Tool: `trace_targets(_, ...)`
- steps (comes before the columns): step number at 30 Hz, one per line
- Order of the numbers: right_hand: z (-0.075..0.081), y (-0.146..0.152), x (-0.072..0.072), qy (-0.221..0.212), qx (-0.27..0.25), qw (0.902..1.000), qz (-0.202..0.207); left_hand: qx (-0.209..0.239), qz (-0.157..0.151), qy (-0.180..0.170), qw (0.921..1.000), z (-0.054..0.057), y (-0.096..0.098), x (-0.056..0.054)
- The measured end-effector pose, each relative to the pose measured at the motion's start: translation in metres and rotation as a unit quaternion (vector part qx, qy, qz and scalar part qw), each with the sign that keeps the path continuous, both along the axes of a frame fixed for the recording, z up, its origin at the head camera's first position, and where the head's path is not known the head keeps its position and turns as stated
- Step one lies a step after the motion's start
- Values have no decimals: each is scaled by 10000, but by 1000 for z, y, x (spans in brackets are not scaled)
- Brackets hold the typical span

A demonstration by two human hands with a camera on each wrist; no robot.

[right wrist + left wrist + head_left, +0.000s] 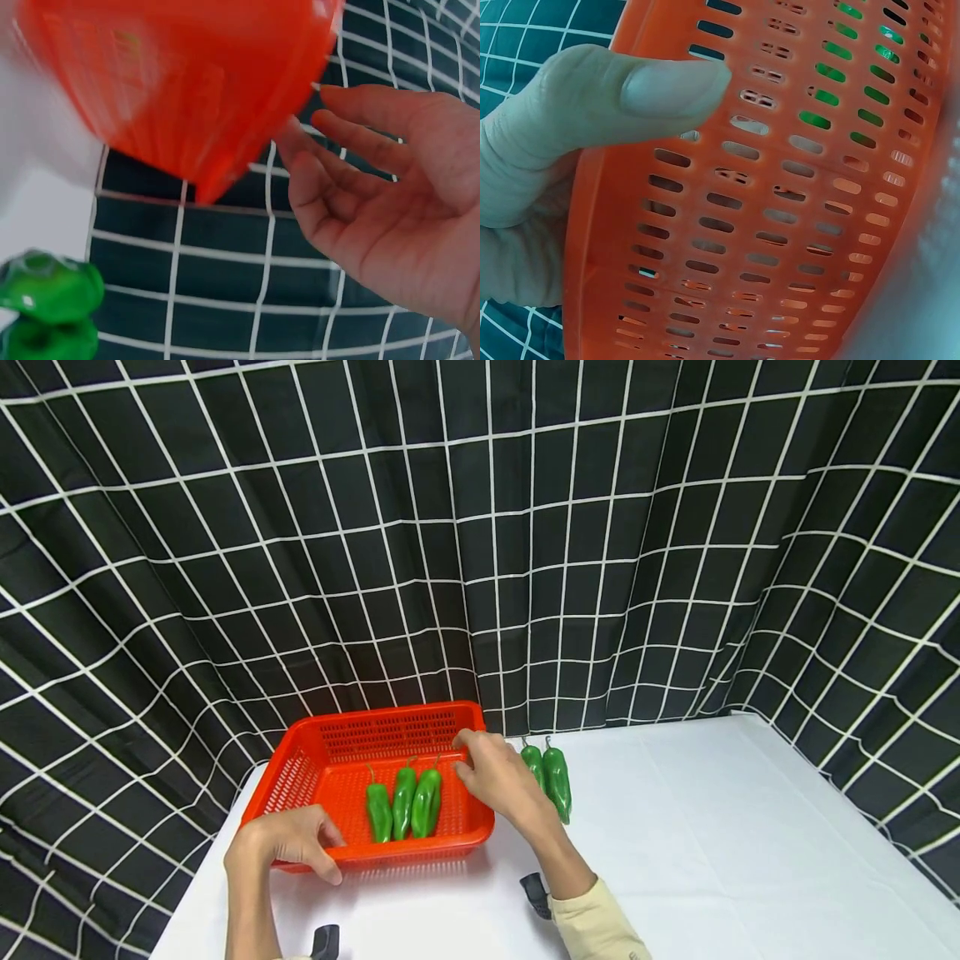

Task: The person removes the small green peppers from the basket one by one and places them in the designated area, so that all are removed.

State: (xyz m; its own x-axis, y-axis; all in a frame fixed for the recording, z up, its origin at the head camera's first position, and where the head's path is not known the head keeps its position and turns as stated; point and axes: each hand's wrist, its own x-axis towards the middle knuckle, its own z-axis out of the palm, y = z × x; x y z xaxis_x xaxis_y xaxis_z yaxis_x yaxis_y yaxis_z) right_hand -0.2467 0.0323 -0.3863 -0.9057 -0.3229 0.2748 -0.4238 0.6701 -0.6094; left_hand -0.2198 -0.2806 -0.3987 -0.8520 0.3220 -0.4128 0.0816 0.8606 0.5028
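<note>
A red perforated plastic basket (pixel 405 853) stands on the left part of the table, three green peppers (pixel 426 802) lying side by side in it. At its near left corner my left hand (pixel 288 839) grips the rim. The left wrist view shows the thumb (pixel 671 86) along the outer slotted wall (pixel 697 247), the other fingers behind the rim. My right hand (pixel 498 777) is over the basket's right rim, fingers loosely bent; in the right wrist view its fingers (pixel 367 139) are beside the basket's edge (pixel 232 97), nothing held.
Right of the basket, two more green peppers (pixel 557 777) lie on the white tablecloth (pixel 720 843), partly behind my right hand. A black curtain with a white grid (pixel 562 568) hangs behind the table and along both sides.
</note>
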Motion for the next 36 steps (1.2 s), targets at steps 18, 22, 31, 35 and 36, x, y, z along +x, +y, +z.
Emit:
trace_targets(18, -42, -44, 1, -75, 1471, 9865, 713, -46, 126, 37, 9999, 2, 3, -1)
trace_targets(22, -42, -45, 2, -232, 1953, 9771, 809, -42, 142, -12, 9999, 2, 3, -1)
trace_targets(31, -42, -48, 1, -519, 2630, 9592, 901, 127, -34, -41, 9999, -1, 0, 1)
trace_targets(35, -43, -50, 0, -565, 2829, 9528, 948, 58, -31, 28, 10000, -1, -1, 0)
trace_targets(36, -43, -50, 0, -567, 2880, 9511, 960, 60, -46, 38, 10000, -1, -1, 0)
